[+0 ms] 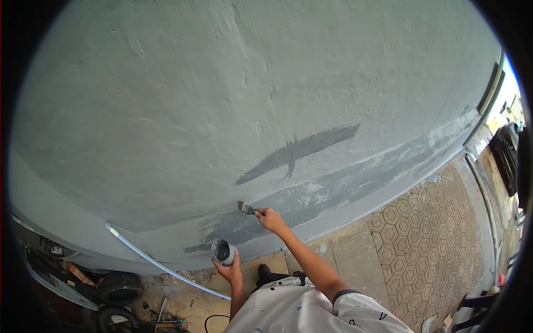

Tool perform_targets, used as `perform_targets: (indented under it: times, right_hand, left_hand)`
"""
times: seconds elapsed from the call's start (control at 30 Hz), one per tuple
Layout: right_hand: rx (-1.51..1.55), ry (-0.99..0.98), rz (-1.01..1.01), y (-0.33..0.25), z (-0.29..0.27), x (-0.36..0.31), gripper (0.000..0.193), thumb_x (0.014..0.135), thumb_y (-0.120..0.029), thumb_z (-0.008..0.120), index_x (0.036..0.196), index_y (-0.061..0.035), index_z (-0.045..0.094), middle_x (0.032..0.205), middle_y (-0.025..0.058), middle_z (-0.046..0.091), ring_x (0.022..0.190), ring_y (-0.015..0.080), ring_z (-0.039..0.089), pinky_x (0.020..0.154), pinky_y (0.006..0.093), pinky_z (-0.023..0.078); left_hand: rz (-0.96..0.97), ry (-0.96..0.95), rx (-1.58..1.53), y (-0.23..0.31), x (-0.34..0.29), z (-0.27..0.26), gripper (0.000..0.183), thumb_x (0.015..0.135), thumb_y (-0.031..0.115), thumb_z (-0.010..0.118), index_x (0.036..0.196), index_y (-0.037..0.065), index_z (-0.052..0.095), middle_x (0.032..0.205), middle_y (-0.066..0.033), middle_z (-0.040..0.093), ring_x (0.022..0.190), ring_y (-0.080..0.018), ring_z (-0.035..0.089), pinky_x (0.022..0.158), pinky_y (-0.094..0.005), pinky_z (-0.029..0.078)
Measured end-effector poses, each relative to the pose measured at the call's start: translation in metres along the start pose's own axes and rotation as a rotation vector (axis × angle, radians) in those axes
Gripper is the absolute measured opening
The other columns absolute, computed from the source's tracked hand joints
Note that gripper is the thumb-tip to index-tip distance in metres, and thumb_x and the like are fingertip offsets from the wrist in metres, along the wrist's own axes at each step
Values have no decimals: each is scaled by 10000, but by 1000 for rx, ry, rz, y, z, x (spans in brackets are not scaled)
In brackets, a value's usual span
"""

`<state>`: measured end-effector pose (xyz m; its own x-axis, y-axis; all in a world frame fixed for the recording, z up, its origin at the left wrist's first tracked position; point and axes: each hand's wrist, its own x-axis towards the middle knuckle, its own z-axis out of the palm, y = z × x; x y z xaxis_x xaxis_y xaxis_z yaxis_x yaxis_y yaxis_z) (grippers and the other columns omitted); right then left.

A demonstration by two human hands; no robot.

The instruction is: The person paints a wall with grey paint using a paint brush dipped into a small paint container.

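Cup contents: head view; the pale cup [231,256] has dark grey paint [223,253] inside, its mouth turned up toward the camera; how full it is, I cannot tell.
Left hand: the left hand [228,271] curls around the cup from below, thumb along its right side, forearm rising from the lower edge.
Right hand: the right hand [271,220] is closed on the handle of the paintbrush [246,208], its arm stretched up and leftward from the lower right.
Paintbrush: flat, grey-smeared bristles pointing left, above and right of the cup, before the wall [166,116]; contact with it, I cannot tell.
Wall: light grey, uneven, with a dark grey patch [311,149] above a streaky, darker lower band [338,191].
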<state>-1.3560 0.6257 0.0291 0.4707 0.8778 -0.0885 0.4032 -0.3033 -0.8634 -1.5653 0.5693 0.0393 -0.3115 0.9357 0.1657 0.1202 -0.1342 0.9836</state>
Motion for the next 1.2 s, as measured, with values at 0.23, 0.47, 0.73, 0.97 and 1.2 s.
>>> perform_targets:
  times: [0.23, 0.47, 0.73, 0.97, 1.2]
  right_hand:
    - [689, 329, 397, -4, -120, 14, 255, 869, -280, 539, 1015, -93, 633, 563, -22, 435, 381, 35, 285, 337, 207, 205]
    - [680, 820, 201, -8, -1, 31, 404, 924, -303, 442, 1237, -51, 480, 598, -3, 435, 409, 64, 355, 339, 236, 283]
    - [154, 496, 118, 18, 59, -5, 345, 889, -267, 507, 1143, -42, 569, 586, 61, 551, 509, 143, 529, 507, 284, 430]
    - [-419, 433, -14, -107, -15, -38, 233, 845, -242, 548, 1049, -178, 639, 706, 172, 608, 644, 346, 588, 559, 388, 457]
    - [-98, 835, -400, -68, 17, -21, 304, 863, -245, 533, 1162, -193, 548, 708, 186, 597, 622, 369, 582, 537, 428, 440]
  left_hand:
    - [50, -8, 58, -19, 48, -21, 586, 641, 100, 749, 1117, -5, 425, 1056, -143, 535, 934, -221, 546, 812, -316, 431]
    - [71, -107, -21, -26, 86, -12, 580, 627, 103, 762, 1096, -9, 440, 1018, -141, 551, 915, -222, 552, 809, -328, 432]
    - [76, -313, -4, -33, 122, -10, 557, 625, 113, 763, 1070, 2, 446, 1005, -133, 558, 910, -221, 553, 814, -329, 429]
    - [68, -345, -34, -40, 144, -16, 621, 630, 124, 761, 1136, -8, 427, 1062, -142, 534, 953, -227, 540, 833, -336, 425]
    - [12, -324, -61, -51, 143, -27, 641, 641, 117, 759, 1160, -13, 406, 1088, -147, 521, 972, -226, 533, 846, -333, 419]
